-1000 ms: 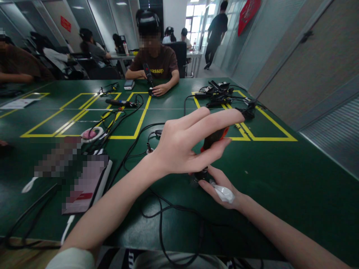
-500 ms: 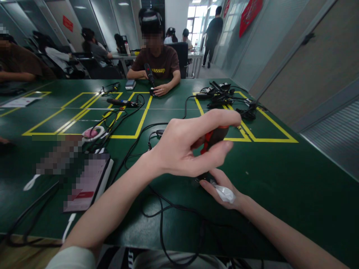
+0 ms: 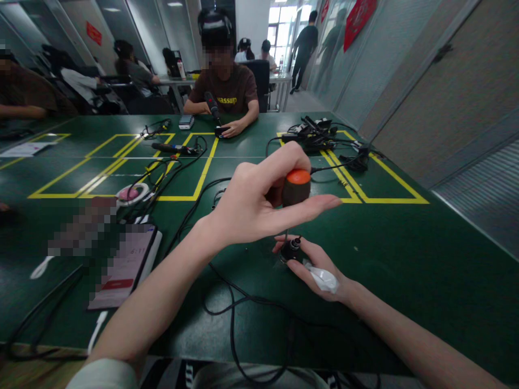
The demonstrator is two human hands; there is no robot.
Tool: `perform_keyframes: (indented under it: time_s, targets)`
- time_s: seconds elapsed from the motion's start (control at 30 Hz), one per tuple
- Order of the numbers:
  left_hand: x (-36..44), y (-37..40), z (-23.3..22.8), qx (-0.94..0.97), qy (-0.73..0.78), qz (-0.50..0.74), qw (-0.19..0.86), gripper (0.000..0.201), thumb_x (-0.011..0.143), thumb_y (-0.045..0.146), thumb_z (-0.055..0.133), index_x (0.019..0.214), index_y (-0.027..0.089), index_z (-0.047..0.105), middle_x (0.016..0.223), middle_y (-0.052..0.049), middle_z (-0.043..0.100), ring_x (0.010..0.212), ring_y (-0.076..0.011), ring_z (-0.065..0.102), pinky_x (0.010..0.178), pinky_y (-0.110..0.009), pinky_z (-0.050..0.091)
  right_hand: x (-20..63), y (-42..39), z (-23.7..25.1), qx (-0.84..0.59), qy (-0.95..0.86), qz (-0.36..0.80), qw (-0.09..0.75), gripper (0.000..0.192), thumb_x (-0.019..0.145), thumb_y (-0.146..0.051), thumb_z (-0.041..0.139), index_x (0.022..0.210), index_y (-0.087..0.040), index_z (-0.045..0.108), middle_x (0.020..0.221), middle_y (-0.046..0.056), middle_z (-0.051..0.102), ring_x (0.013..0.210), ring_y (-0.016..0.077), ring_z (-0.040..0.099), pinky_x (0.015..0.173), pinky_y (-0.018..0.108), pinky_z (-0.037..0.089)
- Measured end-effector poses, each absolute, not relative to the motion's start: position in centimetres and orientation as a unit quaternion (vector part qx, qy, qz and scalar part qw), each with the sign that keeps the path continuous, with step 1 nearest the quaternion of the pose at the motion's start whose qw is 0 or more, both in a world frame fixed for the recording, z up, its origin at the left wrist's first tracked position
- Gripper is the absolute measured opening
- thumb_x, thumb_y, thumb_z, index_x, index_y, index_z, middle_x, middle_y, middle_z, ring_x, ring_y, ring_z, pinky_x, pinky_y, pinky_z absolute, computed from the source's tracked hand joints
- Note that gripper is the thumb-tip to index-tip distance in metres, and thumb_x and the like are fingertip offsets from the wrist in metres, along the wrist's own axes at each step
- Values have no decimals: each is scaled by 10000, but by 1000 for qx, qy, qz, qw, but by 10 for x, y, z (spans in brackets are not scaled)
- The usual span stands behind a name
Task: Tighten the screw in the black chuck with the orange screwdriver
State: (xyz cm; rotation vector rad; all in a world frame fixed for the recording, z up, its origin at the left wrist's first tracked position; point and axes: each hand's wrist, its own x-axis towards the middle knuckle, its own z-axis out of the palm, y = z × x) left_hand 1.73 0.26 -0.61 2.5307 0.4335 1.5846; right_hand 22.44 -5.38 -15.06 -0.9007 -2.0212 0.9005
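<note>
Left hand (image 3: 259,202) gripping orange-capped screwdriver (image 3: 295,186), right hand (image 3: 314,265) pinching small black part (image 3: 291,249)

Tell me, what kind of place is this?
Probably a shared workroom for hands-on electrical work: a long green table marked with yellow tape boxes, black cables strewn about, and another person handling a tool opposite.

The left hand (image 3: 251,208) wraps the dark handle of a screwdriver (image 3: 295,189) with an orange cap, held upright — its thin shaft drops to a small black part (image 3: 291,250) on the green surface (image 3: 405,259). The right hand (image 3: 314,265) pinches that part, a white wad (image 3: 323,278) in its palm. Black cables (image 3: 231,302) loop nearby — across the surface a seated person (image 3: 225,89) holds a tool.
</note>
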Motion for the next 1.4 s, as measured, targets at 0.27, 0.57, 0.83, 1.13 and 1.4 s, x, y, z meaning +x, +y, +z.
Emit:
perform_keyframes:
  time_s: [0.27,0.57,0.83,1.13,1.4]
  targets:
    - [18,4,-9,836,155,525,42,129,983,264,658,939,188,563,757,54,587,599,-29,500,576,-172,455,225,-53,-153,-351,-788,345,369,367,1044,-385,587,1362,-208,633,1182,131,807,1078,284,778,1024,432,607]
    - [23,0,-12,832,106,530,126,63,993,212,661,1042,178,641,917,22,733,700,-37,686,704,-174,602,225,-52,-155,-341,-794,340,371,362,1018,-310,598,1358,-191,637,1190,138,804,1067,275,773,1007,416,606]
    - [11,-4,-5,851,103,453,245,354,1092,234,394,1387,200,587,1016,-12,770,812,-95,752,727,-234,642,224,-52,-156,-341,-791,341,376,331,1003,-271,612,1322,-196,656,1211,140,800,1091,277,774,1027,417,601]
    - [17,0,-6,831,138,538,42,157,944,305,749,943,180,654,824,41,709,629,-28,607,625,-180,539,223,-54,-150,-355,-783,354,369,361,1024,-361,588,1342,-200,646,1173,133,809,1064,276,776,1011,425,614]
    - [20,4,-10,820,159,549,-10,278,966,327,721,830,183,525,725,75,510,561,-7,417,536,-153,396,223,-54,-151,-355,-789,340,369,354,1007,-315,588,1337,-193,627,1162,135,810,1052,275,777,1005,426,611]
